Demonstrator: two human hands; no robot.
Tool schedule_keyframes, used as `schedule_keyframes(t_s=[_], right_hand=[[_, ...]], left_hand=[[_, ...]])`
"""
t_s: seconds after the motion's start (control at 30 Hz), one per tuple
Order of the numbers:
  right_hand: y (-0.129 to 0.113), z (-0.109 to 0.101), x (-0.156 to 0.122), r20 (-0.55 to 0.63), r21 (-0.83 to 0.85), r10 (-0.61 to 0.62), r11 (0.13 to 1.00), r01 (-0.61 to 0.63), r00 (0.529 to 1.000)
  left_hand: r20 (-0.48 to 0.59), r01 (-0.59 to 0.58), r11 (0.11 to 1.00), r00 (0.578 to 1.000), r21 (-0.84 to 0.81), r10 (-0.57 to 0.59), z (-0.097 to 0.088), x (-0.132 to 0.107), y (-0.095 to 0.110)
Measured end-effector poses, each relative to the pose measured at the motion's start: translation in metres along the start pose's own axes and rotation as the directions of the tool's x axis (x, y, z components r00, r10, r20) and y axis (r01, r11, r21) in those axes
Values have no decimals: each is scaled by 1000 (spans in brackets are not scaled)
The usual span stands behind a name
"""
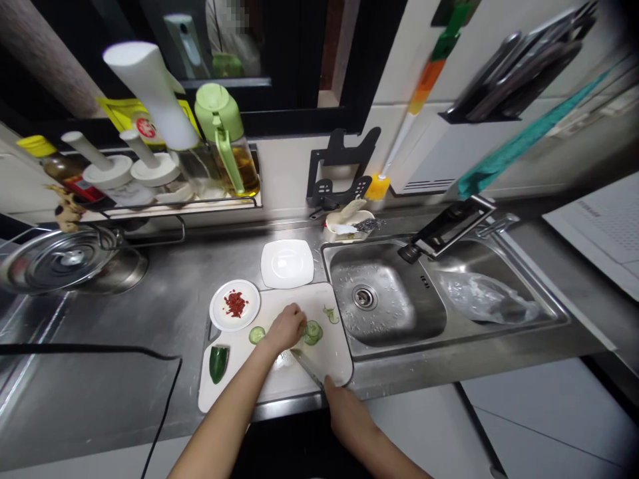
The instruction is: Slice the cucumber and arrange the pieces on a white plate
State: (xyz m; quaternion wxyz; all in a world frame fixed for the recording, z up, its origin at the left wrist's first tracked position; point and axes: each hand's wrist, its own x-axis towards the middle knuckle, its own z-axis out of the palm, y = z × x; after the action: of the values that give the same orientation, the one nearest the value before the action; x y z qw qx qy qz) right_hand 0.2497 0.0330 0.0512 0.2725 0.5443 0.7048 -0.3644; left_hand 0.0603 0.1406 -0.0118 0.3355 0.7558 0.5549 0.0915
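On a white cutting board, my left hand reaches over the middle with its fingers bent down and pressed together. What its fingertips hold, if anything, is hidden. Just right of them lies a small overlapping pile of cucumber slices. Another cucumber slice lies on the board to the left. My right hand is closed around the handle of a knife at the board's front edge, its blade pointing up-left beneath my left hand. A dark green cucumber piece rests at the board's left.
A round plate of chopped red bits overlaps the board's upper-left corner. Behind the board sits a square white plate. To the right is a steel sink with a black faucet; a lidded pot stands far left.
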Motion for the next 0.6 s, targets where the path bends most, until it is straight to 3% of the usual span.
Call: schedule_keyframes(t_s=[0.23,0.6], right_hand=[[-4,-7,-3,10,0,6,1000,-6,1000],[-3,-2,-2,-20,8,4,1000,-4,1000]], left_hand=[[22,-82,997,996,-10,82,-4,-3,-1],[62,11,999,998,-44,-9,-3,-1,4]])
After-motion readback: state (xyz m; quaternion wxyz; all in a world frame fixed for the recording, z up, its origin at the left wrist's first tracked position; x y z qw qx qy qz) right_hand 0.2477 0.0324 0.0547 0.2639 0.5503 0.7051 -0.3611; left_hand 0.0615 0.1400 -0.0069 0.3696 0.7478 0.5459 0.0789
